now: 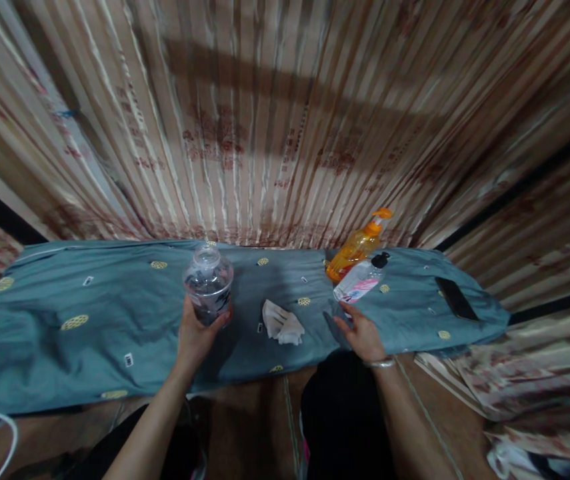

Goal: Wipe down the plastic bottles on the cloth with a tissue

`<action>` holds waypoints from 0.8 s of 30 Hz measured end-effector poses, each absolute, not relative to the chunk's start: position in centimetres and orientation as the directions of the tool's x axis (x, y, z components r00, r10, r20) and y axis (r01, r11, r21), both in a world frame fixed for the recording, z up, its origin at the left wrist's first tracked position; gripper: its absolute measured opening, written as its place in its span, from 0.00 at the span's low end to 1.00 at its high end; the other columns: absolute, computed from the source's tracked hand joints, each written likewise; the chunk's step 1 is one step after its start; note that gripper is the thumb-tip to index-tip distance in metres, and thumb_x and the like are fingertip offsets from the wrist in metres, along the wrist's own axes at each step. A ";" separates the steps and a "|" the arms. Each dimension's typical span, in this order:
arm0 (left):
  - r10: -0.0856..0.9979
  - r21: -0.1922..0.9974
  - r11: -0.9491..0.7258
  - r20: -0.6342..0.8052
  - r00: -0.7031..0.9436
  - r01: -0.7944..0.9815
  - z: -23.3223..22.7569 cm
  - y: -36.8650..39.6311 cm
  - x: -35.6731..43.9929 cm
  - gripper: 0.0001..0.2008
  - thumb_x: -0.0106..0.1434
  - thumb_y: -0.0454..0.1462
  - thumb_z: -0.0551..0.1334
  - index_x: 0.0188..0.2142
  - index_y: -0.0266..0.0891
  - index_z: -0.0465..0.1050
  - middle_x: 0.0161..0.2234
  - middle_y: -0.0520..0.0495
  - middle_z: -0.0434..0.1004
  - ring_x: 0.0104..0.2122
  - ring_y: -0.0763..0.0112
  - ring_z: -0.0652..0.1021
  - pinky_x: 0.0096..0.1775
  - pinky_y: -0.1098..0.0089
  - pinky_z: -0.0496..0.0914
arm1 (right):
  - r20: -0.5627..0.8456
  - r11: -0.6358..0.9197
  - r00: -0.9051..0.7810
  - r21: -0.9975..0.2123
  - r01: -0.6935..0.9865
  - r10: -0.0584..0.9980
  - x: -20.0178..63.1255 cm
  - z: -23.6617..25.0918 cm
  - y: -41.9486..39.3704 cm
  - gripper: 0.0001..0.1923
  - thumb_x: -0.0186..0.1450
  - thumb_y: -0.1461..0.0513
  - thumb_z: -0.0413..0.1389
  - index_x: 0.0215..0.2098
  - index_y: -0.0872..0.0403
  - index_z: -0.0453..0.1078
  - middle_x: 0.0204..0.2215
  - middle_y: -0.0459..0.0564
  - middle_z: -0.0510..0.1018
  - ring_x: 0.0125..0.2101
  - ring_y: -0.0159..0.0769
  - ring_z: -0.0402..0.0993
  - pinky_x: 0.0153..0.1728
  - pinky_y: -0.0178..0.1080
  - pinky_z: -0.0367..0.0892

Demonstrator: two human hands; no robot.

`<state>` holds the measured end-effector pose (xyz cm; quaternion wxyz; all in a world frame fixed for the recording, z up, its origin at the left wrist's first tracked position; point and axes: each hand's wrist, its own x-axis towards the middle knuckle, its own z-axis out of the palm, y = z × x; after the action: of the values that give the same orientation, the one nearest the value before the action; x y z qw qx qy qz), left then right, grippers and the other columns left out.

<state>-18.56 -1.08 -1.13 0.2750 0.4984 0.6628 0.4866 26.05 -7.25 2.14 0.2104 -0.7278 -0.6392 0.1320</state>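
My left hand is wrapped round a clear plastic cup with a domed lid and dark print on its side. The cup stands upright over the cloth; whether its base rests there I cannot tell. My right hand has its fingers apart and holds nothing. Just beyond its fingertips is a clear pump bottle with a black pump head and a pink label. Behind that bottle is an orange pump bottle. Between my hands lies a crumpled white tissue.
A blue-green cloth with yellow pineapple prints covers the long surface before me. A dark phone lies at its right end. Pleated patterned curtains hang behind and at the sides. A white cable curves at lower left.
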 end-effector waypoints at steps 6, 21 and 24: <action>0.932 0.912 0.037 0.116 -0.344 0.409 -2.0 -1.1 -18.8 0.25 0.83 0.50 0.79 0.70 0.42 0.84 0.65 0.38 0.90 0.59 0.50 0.91 0.62 0.43 0.89 | 0.000 -0.375 0.388 -0.258 0.891 0.922 29.0 2.9 -6.1 0.23 0.76 0.54 0.69 0.66 0.51 0.88 0.63 0.69 0.97 0.66 0.66 0.96 0.66 0.58 0.90; 0.918 0.922 -0.189 0.288 -0.272 0.338 -4.7 -1.1 -18.1 0.52 0.60 0.51 0.87 0.79 0.45 0.74 0.75 0.29 0.87 0.75 0.33 0.87 0.78 0.36 0.79 | 0.359 0.498 -0.345 -0.602 0.625 0.867 13.0 15.0 -2.4 0.27 0.79 0.58 0.73 0.75 0.46 0.88 0.66 0.59 0.94 0.58 0.52 0.96 0.65 0.54 0.91; 0.912 0.913 -0.239 0.328 -0.248 0.331 -5.1 -1.0 -17.8 0.52 0.61 0.50 0.86 0.80 0.44 0.73 0.77 0.27 0.85 0.77 0.32 0.86 0.80 0.34 0.77 | 0.377 0.611 -0.481 -0.473 0.635 0.792 9.4 19.1 0.5 0.31 0.78 0.65 0.71 0.78 0.48 0.85 0.69 0.60 0.93 0.67 0.53 0.94 0.71 0.55 0.88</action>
<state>-17.76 -1.02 -5.15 0.2603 0.5552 0.5594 0.5578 9.36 0.47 19.15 0.2887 -0.4198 -0.8497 0.1358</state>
